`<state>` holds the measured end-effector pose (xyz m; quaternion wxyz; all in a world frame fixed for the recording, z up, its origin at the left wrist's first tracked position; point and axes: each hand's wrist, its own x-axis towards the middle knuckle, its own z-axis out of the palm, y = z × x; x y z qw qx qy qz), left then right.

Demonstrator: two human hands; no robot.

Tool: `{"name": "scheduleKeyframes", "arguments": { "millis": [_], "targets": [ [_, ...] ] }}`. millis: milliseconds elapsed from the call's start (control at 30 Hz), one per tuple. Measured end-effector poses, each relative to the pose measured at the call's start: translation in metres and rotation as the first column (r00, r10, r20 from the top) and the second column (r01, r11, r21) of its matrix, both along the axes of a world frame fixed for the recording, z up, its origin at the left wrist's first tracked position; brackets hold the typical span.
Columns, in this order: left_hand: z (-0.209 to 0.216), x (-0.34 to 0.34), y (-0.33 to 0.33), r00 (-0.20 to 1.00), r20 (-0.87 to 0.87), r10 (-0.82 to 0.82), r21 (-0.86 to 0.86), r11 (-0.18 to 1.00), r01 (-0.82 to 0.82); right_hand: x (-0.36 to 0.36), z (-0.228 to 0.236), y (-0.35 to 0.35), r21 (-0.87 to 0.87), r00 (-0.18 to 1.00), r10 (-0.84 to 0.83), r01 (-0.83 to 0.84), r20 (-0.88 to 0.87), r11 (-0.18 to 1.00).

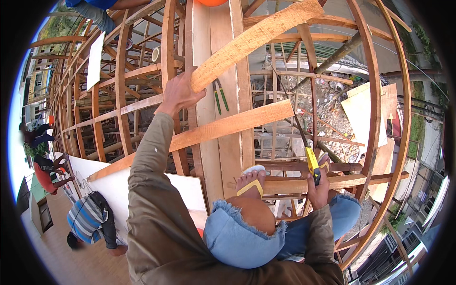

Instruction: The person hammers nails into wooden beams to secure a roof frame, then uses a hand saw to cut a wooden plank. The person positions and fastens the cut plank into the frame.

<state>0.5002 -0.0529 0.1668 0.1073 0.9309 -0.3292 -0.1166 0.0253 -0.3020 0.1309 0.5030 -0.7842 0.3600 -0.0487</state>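
Note:
My left hand (180,92) is closed round the near end of a wooden plank (256,40), which slants up to the far right. In my right hand (318,191) is the yellow-and-black handle of a handsaw (312,161). Its thin blade points away from me, passing close by the end of a second wooden plank (232,124) that lies across the boards. Green-handled pliers (221,97) lie on the pale boards (204,45) between the two planks. My sandalled foot (251,182) rests at the near part of these boards, with my bent knee behind it.
A timber framework (122,90) spreads all round, with wide gaps down to rubble-strewn ground (337,116). White panels lie at left (95,59) and lower left (187,190); plywood sheets (365,114) are at right. Co-workers are at lower left (90,218), far left and top left.

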Motion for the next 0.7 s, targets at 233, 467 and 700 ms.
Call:
{"name": "scheduleKeyframes", "arguments": {
  "millis": [233,467,700],
  "targets": [
    [-0.039,0.024,0.103,0.989,-0.034,0.142,0.185,0.974,-0.134,-0.008,0.0,-0.009,0.018,0.994,0.024,-0.022,-0.103,1.0],
    [-0.044,0.023,0.092,0.98,0.11,0.166,0.347,0.918,-0.194,0.004,0.012,-0.009,-0.033,0.999,0.03,-0.031,-0.016,0.999],
    [-0.076,-0.126,-0.098,0.972,-0.02,-0.235,-0.26,0.94,0.221,0.035,0.057,-0.002,-0.126,0.996,0.011,-0.022,-0.088,0.992]
  ]
}}
